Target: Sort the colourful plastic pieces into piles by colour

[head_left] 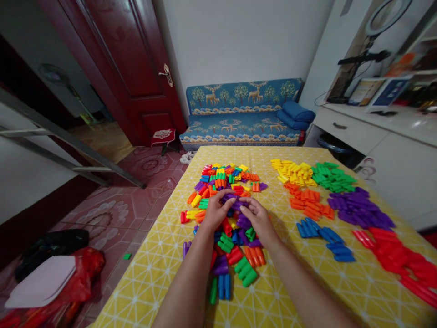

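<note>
Both of my hands are over a pile of mixed-colour plastic bullet-shaped blocks on the yellow tablecloth. Purple blocks are held between my left hand and my right hand. The fingers of each hand are curled around them, with the thumbs facing each other. How many purple blocks are held is unclear. To the right lie single-colour groups: yellow blocks, green blocks, orange blocks, purple blocks, blue blocks and red blocks.
A patterned blue sofa stands beyond the table. On the right is a white cabinet. A ladder leans at left, and a stray green block lies on the tiled floor near a red plastic bag.
</note>
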### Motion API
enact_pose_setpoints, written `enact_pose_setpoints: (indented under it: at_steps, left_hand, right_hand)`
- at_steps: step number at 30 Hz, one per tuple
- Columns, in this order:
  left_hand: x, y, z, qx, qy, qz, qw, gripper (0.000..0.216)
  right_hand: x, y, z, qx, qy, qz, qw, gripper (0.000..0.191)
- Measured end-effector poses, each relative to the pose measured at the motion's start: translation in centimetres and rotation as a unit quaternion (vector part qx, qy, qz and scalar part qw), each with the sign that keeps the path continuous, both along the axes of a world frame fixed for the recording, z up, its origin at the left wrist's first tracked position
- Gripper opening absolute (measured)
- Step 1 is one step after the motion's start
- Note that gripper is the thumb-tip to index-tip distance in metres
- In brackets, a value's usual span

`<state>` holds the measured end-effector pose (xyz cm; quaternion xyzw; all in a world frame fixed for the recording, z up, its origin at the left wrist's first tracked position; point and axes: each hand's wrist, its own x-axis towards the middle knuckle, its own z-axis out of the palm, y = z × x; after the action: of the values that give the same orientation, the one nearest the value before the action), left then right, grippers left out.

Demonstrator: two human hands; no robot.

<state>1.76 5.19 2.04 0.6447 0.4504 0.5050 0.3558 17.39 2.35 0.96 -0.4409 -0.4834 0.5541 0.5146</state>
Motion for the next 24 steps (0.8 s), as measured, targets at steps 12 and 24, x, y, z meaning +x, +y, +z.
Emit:
enact_pose_setpoints:
  at_steps: [12, 24]
  left_hand:
    - [-0.6, 0.7, -0.5, 0.04, 0.007, 0.027, 0.999, 0.027]
    - [-0.1, 0.2, -0.1, -0.007, -0.073, -0.035, 0.997, 0.027]
  right_hand:
    - [1.6, -0.3, -0.7, 0.137, -0.22, -0.153, 0.954, 0.022]
    - [0.7, -0.5, -0.1, 0.234, -0.293, -0.176, 0.91, 0.028]
